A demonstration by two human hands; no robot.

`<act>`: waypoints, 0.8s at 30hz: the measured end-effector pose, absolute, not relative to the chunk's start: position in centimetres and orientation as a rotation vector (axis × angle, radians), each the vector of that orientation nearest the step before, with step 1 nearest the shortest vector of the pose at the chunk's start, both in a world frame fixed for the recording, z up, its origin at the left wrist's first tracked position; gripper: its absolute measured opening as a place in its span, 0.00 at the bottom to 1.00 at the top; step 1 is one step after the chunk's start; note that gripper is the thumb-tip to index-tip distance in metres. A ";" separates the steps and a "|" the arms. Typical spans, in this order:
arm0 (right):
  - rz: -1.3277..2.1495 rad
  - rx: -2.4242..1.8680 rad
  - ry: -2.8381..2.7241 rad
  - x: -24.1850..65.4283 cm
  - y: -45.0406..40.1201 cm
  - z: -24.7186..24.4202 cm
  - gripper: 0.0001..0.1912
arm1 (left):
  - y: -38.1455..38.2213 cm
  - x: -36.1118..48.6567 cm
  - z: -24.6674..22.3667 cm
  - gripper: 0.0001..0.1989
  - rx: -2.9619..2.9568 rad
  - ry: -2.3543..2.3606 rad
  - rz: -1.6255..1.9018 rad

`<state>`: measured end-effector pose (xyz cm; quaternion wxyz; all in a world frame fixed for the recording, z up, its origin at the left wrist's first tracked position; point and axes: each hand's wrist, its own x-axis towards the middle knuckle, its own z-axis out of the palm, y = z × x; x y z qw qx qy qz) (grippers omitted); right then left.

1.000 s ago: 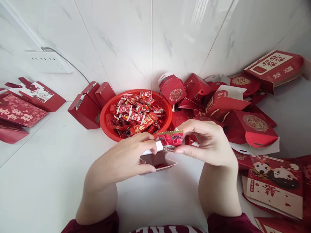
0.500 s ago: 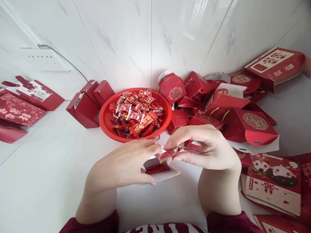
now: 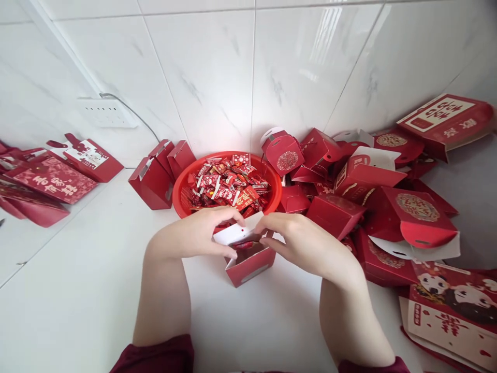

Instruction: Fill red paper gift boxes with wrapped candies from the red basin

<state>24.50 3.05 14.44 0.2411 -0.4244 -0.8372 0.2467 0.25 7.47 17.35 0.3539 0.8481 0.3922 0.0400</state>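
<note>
Left hand [image 3: 198, 233] gripping open candy box [image 3: 252, 267] by its lid flap [image 3: 233, 234] | right hand [image 3: 310, 243] at mouth, grip unclear | box before basket [image 3: 278, 189], mid-worktop [image 3: 97, 290] | best: flap held back, walls unsquashed

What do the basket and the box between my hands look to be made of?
Basket: probably plastic, smooth and slightly glossy red, with small holes through its wall.
Box: likely thin card, red outside with a soft sheen; the raised flap's white inner face and crisp folds suggest it. Any coating is unclear.
</note>
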 end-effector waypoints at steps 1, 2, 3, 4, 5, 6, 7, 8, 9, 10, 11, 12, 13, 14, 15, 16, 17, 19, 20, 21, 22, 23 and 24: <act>0.671 -1.167 -2.289 24.5 3.0 14.5 0.10 | 7.5 -0.3 17.4 0.20 2.173 1.059 0.145; 0.663 -1.168 -2.285 24.6 3.0 14.5 0.10 | 7.5 -1.0 17.5 0.20 2.153 1.117 0.190; 0.650 -1.169 -2.277 24.7 3.0 14.6 0.09 | 7.6 -1.7 17.4 0.19 2.132 1.188 0.246; 0.632 -1.167 -2.262 24.9 3.0 14.6 0.09 | 7.8 -2.4 17.3 0.17 2.109 1.275 0.310; 0.615 -1.161 -2.247 25.0 3.0 14.7 0.08 | 8.2 -3.1 17.1 0.15 2.085 1.379 0.384; 0.607 -1.152 -2.233 25.0 3.0 14.8 0.07 | 8.6 -3.7 16.9 0.14 2.062 1.497 0.460; 0.609 -1.139 -2.223 25.1 3.0 14.9 0.07 | 9.1 -4.2 16.5 0.13 2.039 1.620 0.535; 0.611 -1.121 -2.214 25.1 2.9 14.9 0.07 | 9.7 -4.6 16.1 0.12 2.022 1.729 0.597; 0.604 -1.096 -2.204 25.1 2.9 15.0 0.10 | 10.4 -4.8 15.7 0.12 2.013 1.813 0.639; 0.581 -1.071 -2.188 25.1 2.8 15.1 0.15 | 11.0 -4.9 15.2 0.12 2.013 1.870 0.661; 0.546 -1.050 -2.165 25.1 2.8 15.1 0.20 | 11.7 -4.7 14.6 0.12 2.015 1.897 0.669; 0.507 -1.033 -2.137 25.2 2.7 15.2 0.24 | 12.4 -4.4 14.0 0.12 2.031 1.884 0.668; 0.473 -1.023 -2.109 25.2 2.7 15.3 0.26 | 13.0 -3.8 13.4 0.13 2.064 1.838 0.667; 0.449 -1.021 -2.086 25.2 2.7 15.3 0.27 | 13.6 -3.2 12.7 0.13 2.113 1.766 0.668; 0.436 -1.028 -2.071 25.2 2.7 15.4 0.26 | 14.1 -2.3 12.0 0.15 2.186 1.664 0.668; 0.425 -1.041 -2.064 25.3 2.7 15.4 0.24 | 14.4 -1.5 11.4 0.17 2.264 1.562 0.656; 0.413 -1.056 -2.061 25.4 2.7 15.5 0.23 | 14.7 -0.6 10.7 0.19 2.327 1.493 0.637; 0.391 -1.082 -2.060 25.5 2.7 15.5 0.21 | 15.0 0.9 9.6 0.22 2.400 1.453 0.543; 0.390 -1.088 -2.060 25.5 2.7 15.5 0.21 | 15.1 1.4 9.1 0.23 2.407 1.476 0.481; 0.396 -1.087 -2.062 25.6 2.7 15.5 0.21 | 15.1 1.8 8.6 0.24 2.402 1.507 0.417; 0.402 -1.085 -2.065 25.6 2.7 15.5 0.21 | 15.2 2.0 8.3 0.25 2.387 1.543 0.365; 0.407 -1.085 -2.069 25.6 2.8 15.6 0.21 | 15.2 2.0 8.0 0.26 2.367 1.577 0.330; 0.408 -1.088 -2.073 25.6 2.8 15.6 0.21 | 15.3 2.0 7.8 0.28 2.346 1.604 0.317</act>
